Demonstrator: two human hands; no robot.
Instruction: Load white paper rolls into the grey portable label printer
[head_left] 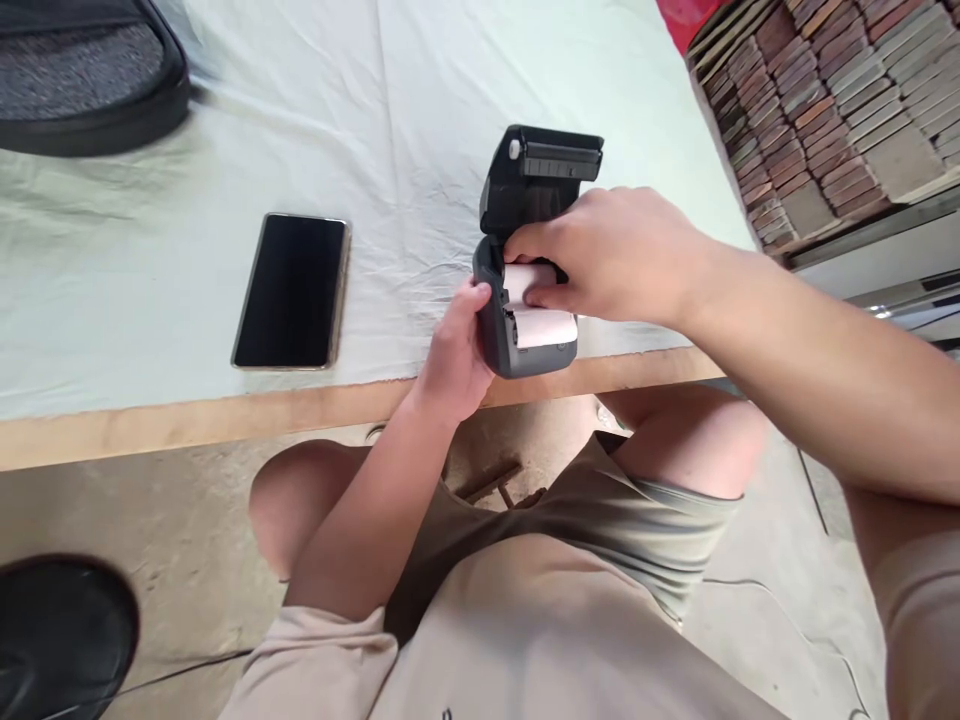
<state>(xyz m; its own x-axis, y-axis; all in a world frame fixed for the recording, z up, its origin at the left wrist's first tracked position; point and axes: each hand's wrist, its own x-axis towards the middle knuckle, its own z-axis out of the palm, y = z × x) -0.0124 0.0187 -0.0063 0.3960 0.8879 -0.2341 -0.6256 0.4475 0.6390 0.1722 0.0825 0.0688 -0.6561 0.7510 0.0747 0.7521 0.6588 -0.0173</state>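
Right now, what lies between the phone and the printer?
Only bare, creased cloth separates the phone from the printer, as the head view shows.

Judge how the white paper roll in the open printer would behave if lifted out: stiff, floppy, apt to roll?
The paper roll is wound round, so on the cloth-covered table it would probably roll. Its loose end looks thin, likely floppy and prone to unwinding. It seems light: the right hand handles it with fingertips alone while the left hand grips the printer.
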